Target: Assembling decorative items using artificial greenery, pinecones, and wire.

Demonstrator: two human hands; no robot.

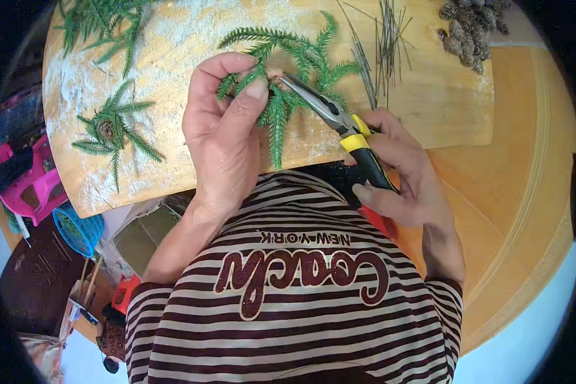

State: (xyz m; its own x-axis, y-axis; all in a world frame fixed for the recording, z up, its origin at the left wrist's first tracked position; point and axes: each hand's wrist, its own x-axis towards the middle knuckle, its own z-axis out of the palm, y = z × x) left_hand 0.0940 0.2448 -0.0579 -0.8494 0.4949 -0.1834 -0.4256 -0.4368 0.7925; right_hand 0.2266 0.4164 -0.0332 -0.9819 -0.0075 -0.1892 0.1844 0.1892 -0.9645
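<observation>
My left hand (223, 131) pinches a green artificial pine sprig (276, 128) between thumb and fingers, above the table's near edge. Several needle-covered branches fan out from it to the far right. Long-nose pliers (329, 115) with yellow and black handles are gripped in my right hand (400, 169). Their tips reach a small brownish bit at the middle of the sprig, beside my left thumb. Whether the jaws close on it I cannot tell. Left of my hands lies a finished-looking green sprig (134, 137) with a small pine cone (105, 130) at its centre.
The wooden table (173, 38) is dusted with white powder. Thin dark wires (385, 48) lie at the far middle-right, and a pile of pine cones (473, 29) at the far right. More green branches (102, 22) sit far left. Beside the table are a pink stool (35, 182) and a blue basket (79, 228).
</observation>
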